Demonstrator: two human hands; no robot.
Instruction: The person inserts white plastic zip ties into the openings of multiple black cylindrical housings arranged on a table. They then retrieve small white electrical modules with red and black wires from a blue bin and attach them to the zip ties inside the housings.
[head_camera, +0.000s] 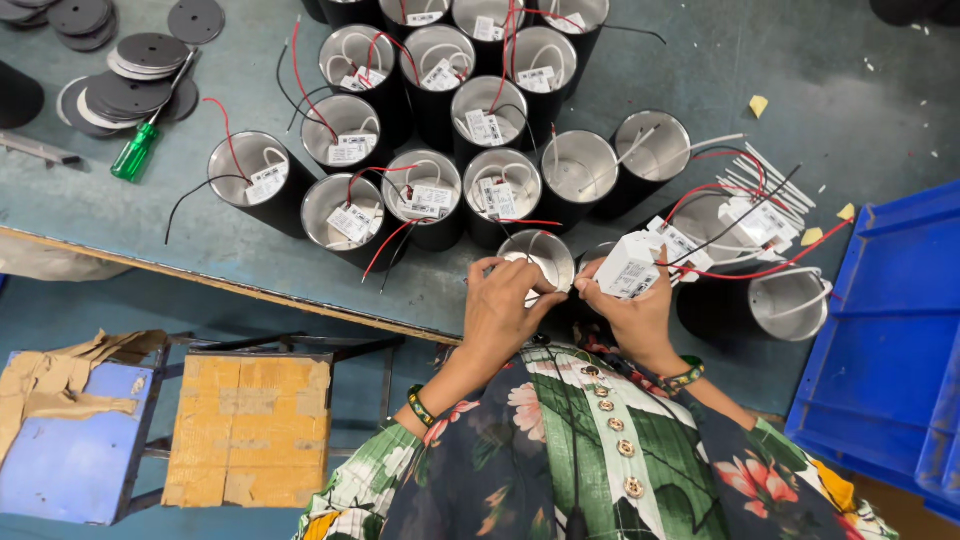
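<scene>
Left hand (503, 305) fingers grip the black can (538, 256); right hand (628, 305) fingers pinch a white box (630, 265) (red-wired).

Black cylinders (262, 172) with silvery insides stand on a grey-green desk (700, 80); red wires (305, 75) and black ones run out of them. The screwdriver (135, 152) has a green handle. The bin (890, 330) is blue, the sleeves (560, 460) floral, seemingly dark navy.

white labels (350, 222) — inside black cylinders (262, 186)

Head camera looks steeply down, close over the workbench (700, 90).
</scene>
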